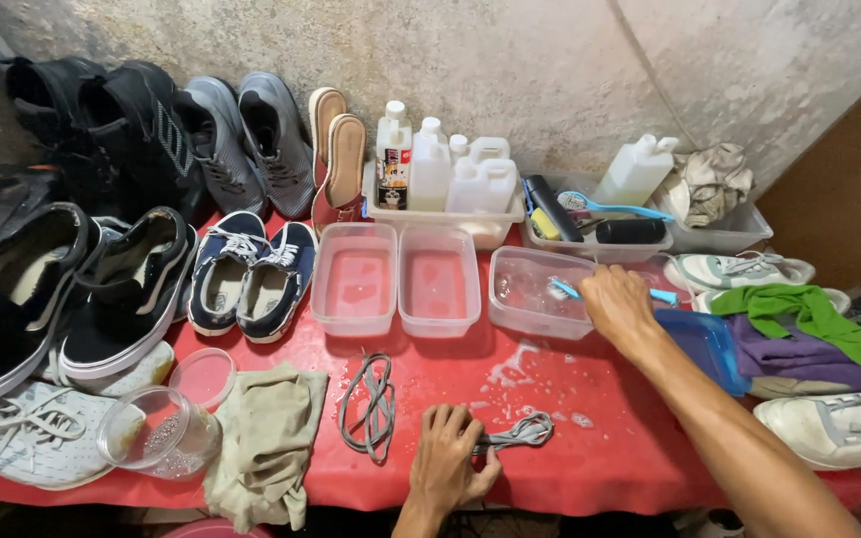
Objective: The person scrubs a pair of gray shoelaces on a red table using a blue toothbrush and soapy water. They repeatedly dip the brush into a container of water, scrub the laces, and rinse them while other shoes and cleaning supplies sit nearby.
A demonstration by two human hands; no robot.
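Your left hand [447,460], at six o'clock on the red bench [570,448], has fingers closed on a limp, wet grey lace [522,432], best pinched near its bunched middle, while your right hand [618,302] at two o'clock grips a light blue brush [568,290] over a tub [530,294].

White bottles [450,169], one labelled, in back tray [490,227].

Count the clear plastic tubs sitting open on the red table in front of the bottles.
3, side by side: left tub, middle tub, and right tub, where the right hand holds a blue brush. More may be hidden behind the bottles.
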